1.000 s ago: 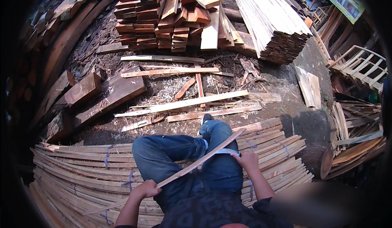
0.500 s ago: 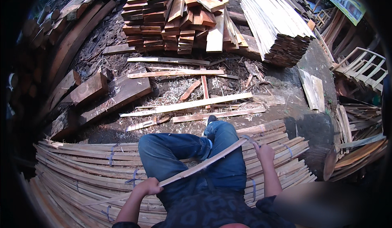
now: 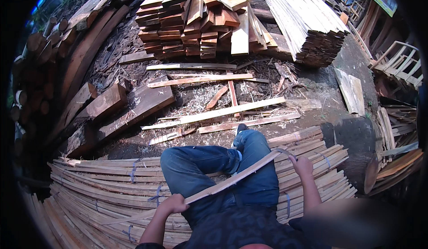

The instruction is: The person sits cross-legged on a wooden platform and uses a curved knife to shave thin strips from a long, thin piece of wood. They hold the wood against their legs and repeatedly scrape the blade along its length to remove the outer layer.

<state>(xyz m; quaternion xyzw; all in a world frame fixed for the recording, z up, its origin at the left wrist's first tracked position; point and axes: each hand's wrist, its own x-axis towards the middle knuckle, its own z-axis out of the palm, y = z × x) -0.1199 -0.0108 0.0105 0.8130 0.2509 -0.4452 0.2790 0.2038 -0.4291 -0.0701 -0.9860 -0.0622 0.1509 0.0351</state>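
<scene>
A long, pale wooden slat [image 3: 240,176] lies slantwise across my lap, over my jeans. Its near-left end runs past my left hand [image 3: 174,203], whose fingers are closed round it. The slat's far-right end reaches just beyond my right knee area. There my right hand [image 3: 303,165] is closed on the dark handle of a curved, sickle-like blade [image 3: 283,151]. The grey blade hooks leftward over the slat's end and seems to touch it. Most of the handle is hidden in my fist.
I sit on bundled slats [image 3: 102,182] tied with purplish strips [image 3: 133,172]. Ahead, loose slats [image 3: 223,110] lie among shavings. Beyond stand stacked reddish boards [image 3: 165,30] and a pale slat pile [image 3: 307,21]. Thick beams [image 3: 138,104] lie left; a wooden frame [image 3: 399,66] stands right.
The whole view has shifted a little, so everything sits slightly further right in it. Both hands, the slat and the curved blade keep nearly the same places against my legs.
</scene>
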